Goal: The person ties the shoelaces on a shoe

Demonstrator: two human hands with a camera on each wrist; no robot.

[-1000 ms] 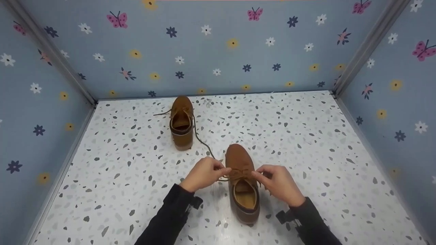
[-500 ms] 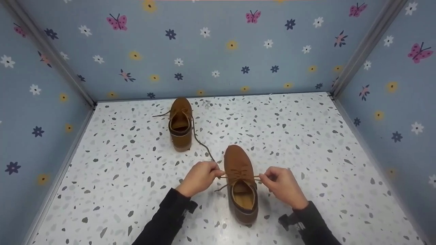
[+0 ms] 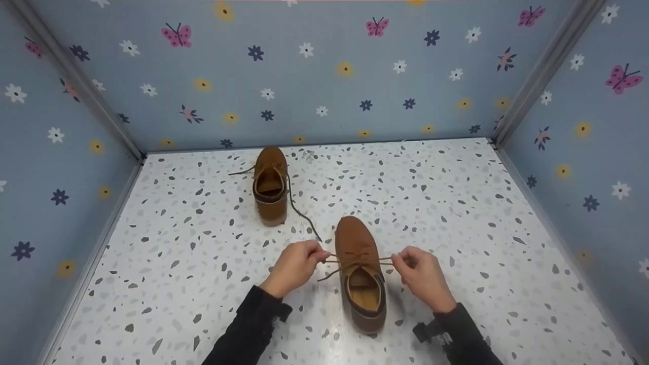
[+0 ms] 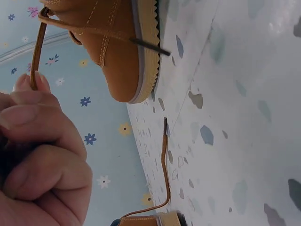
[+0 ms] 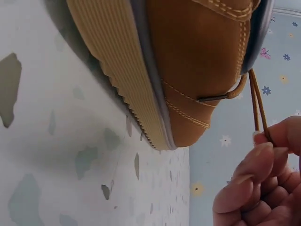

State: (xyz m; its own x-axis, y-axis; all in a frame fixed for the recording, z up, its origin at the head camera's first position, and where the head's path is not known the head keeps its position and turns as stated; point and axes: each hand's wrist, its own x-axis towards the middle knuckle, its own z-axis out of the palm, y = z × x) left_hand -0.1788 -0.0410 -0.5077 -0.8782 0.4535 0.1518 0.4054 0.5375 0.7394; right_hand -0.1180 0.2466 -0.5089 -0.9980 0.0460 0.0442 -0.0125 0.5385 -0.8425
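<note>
A brown lace-up shoe (image 3: 355, 235) stands on the floor, toe pointing away from me. On its left side my left hand (image 3: 296, 266) pinches a loop of the shoelace (image 4: 37, 54) between thumb and finger. My right hand (image 3: 422, 276) pinches the other loop of shoelace (image 5: 256, 101) on the right side. Both loops are drawn out sideways from the knot over the tongue. One free lace end (image 4: 150, 46) hangs on the shoe's left; another tipped end (image 5: 214, 99) lies against its right side.
A second brown shoe (image 3: 271, 203) stands farther back to the left, its lace (image 3: 303, 215) untied and trailing on the floor. Speckled white floor (image 3: 446, 203) spreads around both shoes. Blue flowered panels (image 3: 324, 76) enclose the back and sides.
Both hands have moved apart, away from the shoe, pulling the lace loops outward to either side. A free lace end now shows on the left. The shoes stay in place.
</note>
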